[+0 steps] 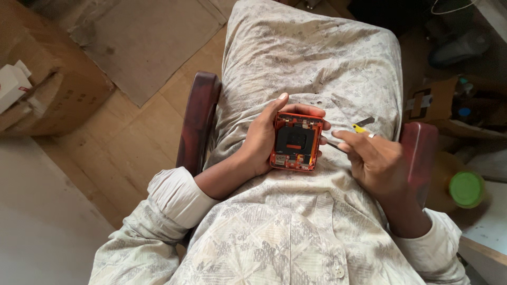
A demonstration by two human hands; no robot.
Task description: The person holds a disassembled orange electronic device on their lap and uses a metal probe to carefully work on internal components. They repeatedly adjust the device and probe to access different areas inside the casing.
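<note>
My left hand (261, 138) cradles an opened phone (296, 141) with an orange-red frame, its back cover off and a black plate and small parts showing inside. It rests over my lap, which is covered in pale patterned cloth (317, 58). My right hand (372, 158) sits just right of the phone and grips a thin tool with a yellow handle (359, 128); its metal tip points toward the phone's right edge. A ring shows on one finger of that hand.
I sit in a chair with dark red-brown armrests (198, 124) on either side. A cardboard box (47, 79) stands on the wooden floor at left. At right are a bottle with a green cap (466, 188), a small cardboard box (430, 103) and a white surface edge (488, 227).
</note>
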